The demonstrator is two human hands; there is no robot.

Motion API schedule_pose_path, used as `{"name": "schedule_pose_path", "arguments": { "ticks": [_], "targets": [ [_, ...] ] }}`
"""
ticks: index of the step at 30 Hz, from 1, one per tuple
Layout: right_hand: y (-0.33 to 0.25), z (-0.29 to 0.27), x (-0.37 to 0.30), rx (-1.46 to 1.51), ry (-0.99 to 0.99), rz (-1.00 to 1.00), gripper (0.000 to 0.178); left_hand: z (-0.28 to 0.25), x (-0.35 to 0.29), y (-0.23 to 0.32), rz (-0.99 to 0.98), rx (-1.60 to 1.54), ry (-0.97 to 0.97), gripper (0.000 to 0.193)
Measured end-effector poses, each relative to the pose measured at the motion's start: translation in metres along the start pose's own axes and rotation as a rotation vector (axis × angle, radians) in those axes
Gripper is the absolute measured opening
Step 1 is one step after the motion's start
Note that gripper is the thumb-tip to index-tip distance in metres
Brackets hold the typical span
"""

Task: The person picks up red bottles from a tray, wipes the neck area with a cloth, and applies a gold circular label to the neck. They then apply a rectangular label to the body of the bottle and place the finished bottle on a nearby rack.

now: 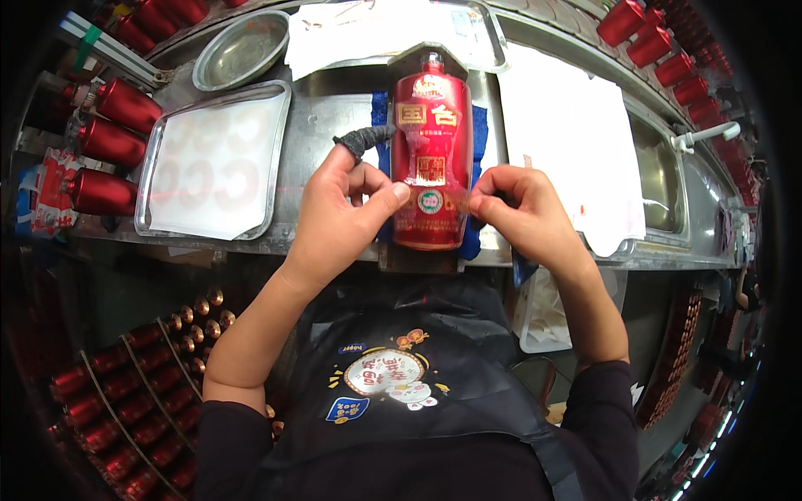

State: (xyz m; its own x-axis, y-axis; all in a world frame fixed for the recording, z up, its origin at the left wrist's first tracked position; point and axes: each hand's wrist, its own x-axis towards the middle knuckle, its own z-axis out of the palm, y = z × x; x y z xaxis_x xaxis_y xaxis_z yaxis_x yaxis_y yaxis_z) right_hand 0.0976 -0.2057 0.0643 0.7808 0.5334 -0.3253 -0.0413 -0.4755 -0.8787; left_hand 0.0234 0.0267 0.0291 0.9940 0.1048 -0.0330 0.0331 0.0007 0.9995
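One head-worn fisheye view, the left of a side-by-side pair, looks down past the wearer's black apron to the steel surface. Close range: the fingers fall near mid-frame, both forearms below. Framing upright, very wide, straight edges bowing toward a dark round rim.

The red bottle covered the middle of the blue cloth. The curled fingers of the right hand hid their own tips; I couldn't tell their grip. White sheets masked the sink's near side, and the far tray ran out of view.
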Motion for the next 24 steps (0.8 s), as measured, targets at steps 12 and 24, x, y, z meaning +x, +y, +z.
{"name": "schedule_pose_path", "arguments": {
  "ticks": [12,24],
  "targets": [
    [0.015,0.003,0.002,-0.062,-0.001,0.162,0.016,-0.009,-0.003,0.000,-0.048,0.247,0.015,0.052],
    [-0.007,0.022,0.011,-0.710,0.279,-0.311,0.069,0.003,-0.002,-0.016,0.500,0.762,-0.099,0.065]
  ]
}}
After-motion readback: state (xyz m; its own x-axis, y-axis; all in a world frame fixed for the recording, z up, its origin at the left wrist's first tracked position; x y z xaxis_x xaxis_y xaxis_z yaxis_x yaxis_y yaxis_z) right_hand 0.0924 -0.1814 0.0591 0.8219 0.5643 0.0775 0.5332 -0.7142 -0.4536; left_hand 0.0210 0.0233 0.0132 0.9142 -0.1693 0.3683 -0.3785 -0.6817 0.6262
